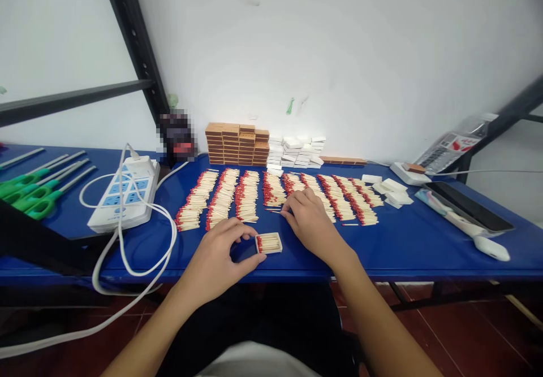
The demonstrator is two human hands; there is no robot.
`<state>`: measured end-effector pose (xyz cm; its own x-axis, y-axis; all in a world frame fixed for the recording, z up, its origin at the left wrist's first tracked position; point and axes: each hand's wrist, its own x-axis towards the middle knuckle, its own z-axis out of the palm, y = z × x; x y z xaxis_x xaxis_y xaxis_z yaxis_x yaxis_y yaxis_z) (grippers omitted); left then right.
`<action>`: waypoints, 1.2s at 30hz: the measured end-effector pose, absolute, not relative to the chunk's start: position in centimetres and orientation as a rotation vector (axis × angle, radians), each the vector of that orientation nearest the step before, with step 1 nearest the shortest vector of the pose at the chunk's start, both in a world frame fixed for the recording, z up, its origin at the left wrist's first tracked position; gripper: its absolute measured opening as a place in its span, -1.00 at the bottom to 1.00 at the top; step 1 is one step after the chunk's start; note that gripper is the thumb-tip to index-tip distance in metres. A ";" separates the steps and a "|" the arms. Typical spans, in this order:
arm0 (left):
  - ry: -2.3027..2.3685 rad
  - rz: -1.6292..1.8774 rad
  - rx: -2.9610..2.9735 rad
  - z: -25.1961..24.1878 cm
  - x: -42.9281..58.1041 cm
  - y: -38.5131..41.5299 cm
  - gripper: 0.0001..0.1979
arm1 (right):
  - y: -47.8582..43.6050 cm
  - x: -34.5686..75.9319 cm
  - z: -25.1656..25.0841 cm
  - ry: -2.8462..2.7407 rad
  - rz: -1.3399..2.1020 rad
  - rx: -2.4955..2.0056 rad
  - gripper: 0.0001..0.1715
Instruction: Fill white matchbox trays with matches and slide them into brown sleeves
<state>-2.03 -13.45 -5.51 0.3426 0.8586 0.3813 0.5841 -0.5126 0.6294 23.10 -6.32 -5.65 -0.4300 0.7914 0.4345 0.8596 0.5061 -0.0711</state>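
A small white matchbox tray (270, 243) holding red-tipped matches lies near the front edge of the blue table. My left hand (227, 255) has its thumb and fingers apart around the tray's left end. My right hand (307, 219) is behind and right of the tray, its fingers curled together at the matches; what they grip is too small to make out. Rows of loose matches (197, 200) spread across the table behind both hands. Brown matchboxes (236, 144) are stacked by the wall, with white trays (297, 151) piled beside them.
On the left, a white power strip (125, 193) with looping cables and green-handled scissors (36, 193). To the right, loose white trays (394, 191), a dark phone (470, 206), a white-ended tube-like object (462, 222) and a plastic bottle (453, 144). A black shelf post (136, 38) rises behind.
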 end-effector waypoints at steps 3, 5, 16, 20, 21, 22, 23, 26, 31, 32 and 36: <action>1.261 0.988 2.227 -5.5 -2.0 -13.5 -0.81 | -6.2 22.9 -5.8 -2.399 -0.288 -1.328 -0.82; 1.258 0.991 2.229 -5.4 -2.0 -13.5 -0.81 | -6.2 22.7 -5.9 -2.426 -0.316 -1.280 -0.83; 1.260 0.986 2.233 -5.3 -2.0 -13.4 -0.82 | -6.1 22.0 -6.0 -2.344 -0.282 -1.269 -0.90; 1.260 0.980 2.227 -5.4 -2.0 -13.4 -0.81 | -6.0 22.0 -5.9 -2.379 -0.289 -1.297 -0.85; 1.262 0.977 2.226 -5.4 -2.0 -13.4 -0.81 | -6.0 22.0 -6.0 -2.389 -0.285 -1.306 -0.86; 1.262 0.976 2.227 -5.4 -2.0 -13.4 -0.81 | -6.0 22.0 -6.0 -2.393 -0.282 -1.311 -0.86; 1.262 0.976 2.227 -5.4 -2.0 -13.4 -0.81 | -6.1 22.1 -6.0 -2.393 -0.281 -1.309 -0.87; 1.262 0.982 2.226 -5.4 -2.0 -13.5 -0.82 | -6.7 22.4 -5.7 -2.375 -0.293 -1.254 -0.86; 1.265 0.985 2.218 -5.4 -2.1 -13.5 -0.80 | -9.3 22.6 -4.7 -2.367 -0.268 -1.181 -0.85; 1.267 0.986 2.221 -5.4 -2.1 -13.5 -0.80 | -9.9 22.5 -4.5 -2.385 -0.250 -1.172 -0.86; 1.269 0.984 2.247 -5.5 -2.1 -13.5 -0.80 | -11.8 22.0 -4.4 -2.432 -0.249 -1.125 -0.85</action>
